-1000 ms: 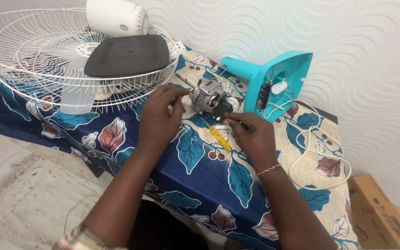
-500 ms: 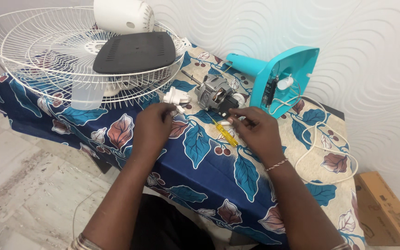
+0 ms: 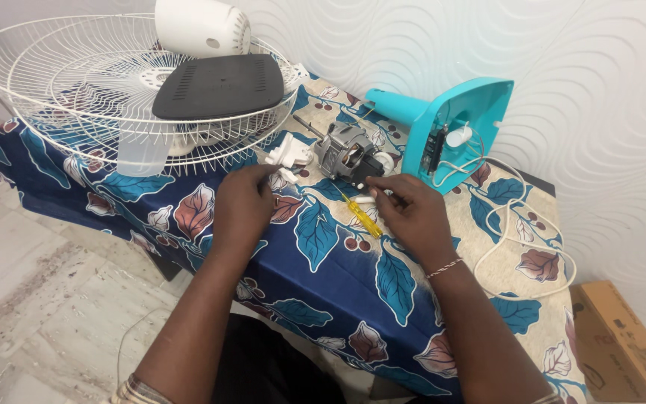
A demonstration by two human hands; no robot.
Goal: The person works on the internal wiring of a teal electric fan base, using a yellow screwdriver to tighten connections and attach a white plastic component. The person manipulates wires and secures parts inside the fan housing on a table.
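Observation:
A bare fan motor [image 3: 347, 156] lies on a table under a blue leaf-patterned cloth [image 3: 315, 254]. My left hand [image 3: 242, 206] rests on the cloth just short of a small white plastic part [image 3: 288, 155] left of the motor; whether its fingertips pinch anything cannot be told. My right hand [image 3: 411, 215] sits right of the motor, its fingertips pinching a small white piece beside the motor. A yellow-handled screwdriver [image 3: 362, 215] lies on the cloth between my hands.
A turquoise fan base [image 3: 450, 123] lies on its side behind the motor, a white cord [image 3: 521, 236] trailing from it. White wire fan guards [image 3: 54, 82], a black panel [image 3: 218, 84] and a white housing [image 3: 202, 26] fill the table's left. A cardboard box [image 3: 622, 348] sits on the floor at right.
My left hand has drawn back from the motor toward me. My right hand has stayed beside the motor. The view has shifted slightly.

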